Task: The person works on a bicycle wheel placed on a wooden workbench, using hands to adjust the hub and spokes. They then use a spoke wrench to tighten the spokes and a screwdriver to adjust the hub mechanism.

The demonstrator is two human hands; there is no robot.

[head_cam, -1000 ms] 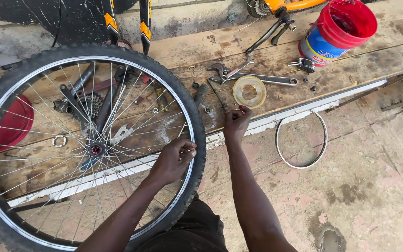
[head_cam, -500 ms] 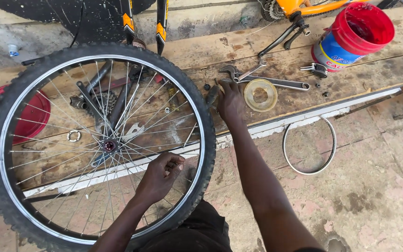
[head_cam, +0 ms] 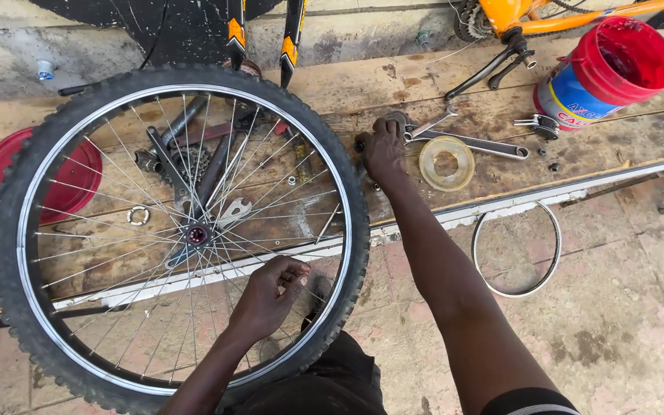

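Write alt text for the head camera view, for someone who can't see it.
A person's left hand grips the spokes of a bicycle wheel while the right hand reaches onto a wooden bench among wrenches and a yellowish ring. A red bucket stands at the far right.

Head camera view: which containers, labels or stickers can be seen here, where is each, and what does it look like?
Red bucket: top right on the wooden bench, tilted on its side, round, with a blue and white label band.
Roll of tape: on the bench just right of the right hand, flat pale yellow ring, no label seen.
Fork stickers: top centre, orange patches on black fork legs.
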